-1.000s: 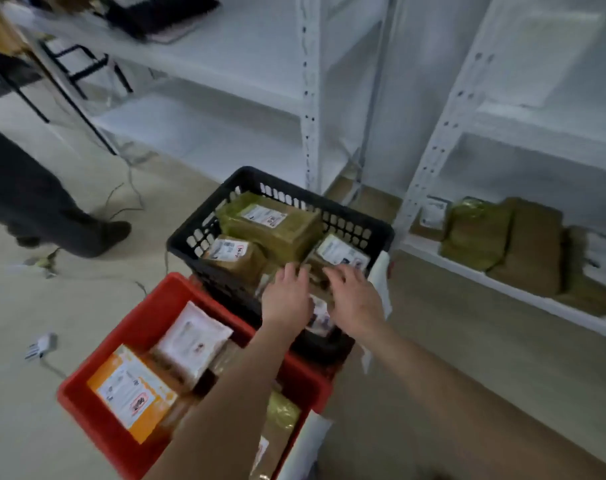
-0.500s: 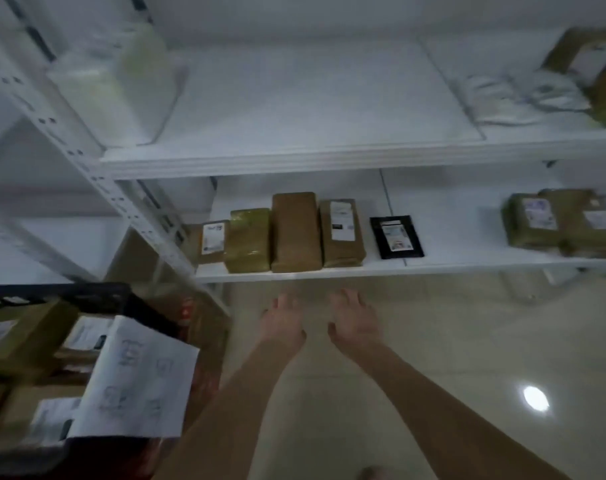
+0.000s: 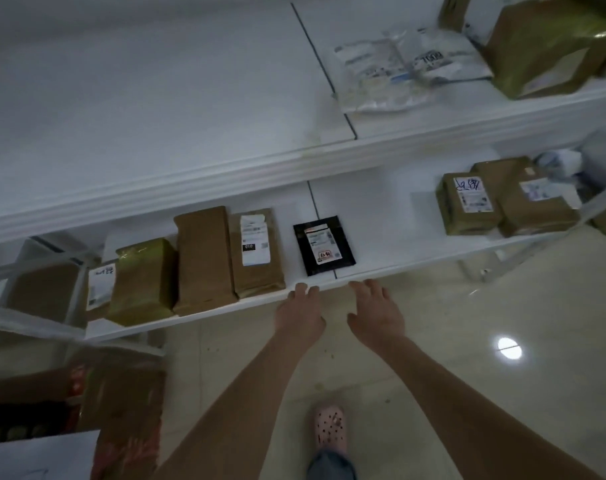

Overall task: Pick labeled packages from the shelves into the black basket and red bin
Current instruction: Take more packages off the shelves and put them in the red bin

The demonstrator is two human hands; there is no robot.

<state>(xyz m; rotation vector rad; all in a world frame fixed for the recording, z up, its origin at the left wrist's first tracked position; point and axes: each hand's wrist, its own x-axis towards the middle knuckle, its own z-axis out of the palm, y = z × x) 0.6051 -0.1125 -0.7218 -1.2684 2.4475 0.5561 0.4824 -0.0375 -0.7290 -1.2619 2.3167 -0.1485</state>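
The left hand (image 3: 300,315) and right hand (image 3: 376,317) hovered at the near edge of the lower shelf (image 3: 384,233), fingers loosely spread, holding nothing. A black package (image 3: 324,244) lay just beyond them, with brown packages (image 3: 204,258) to its left.

Hands: two, a left hand (image 3: 300,315) and a right hand (image 3: 376,315), lower middle.
Shelves: two, an upper shelf (image 3: 156,98) and a lower shelf (image 3: 381,230).
Brown packages (image 3: 204,258): four in a row at centre left, two at centre right, at least two at upper right.
Black package (image 3: 324,244): one.
Plastic bags (image 3: 398,67), upper right: overlapping, count unclear.
Pink shoe (image 3: 331,427): one.
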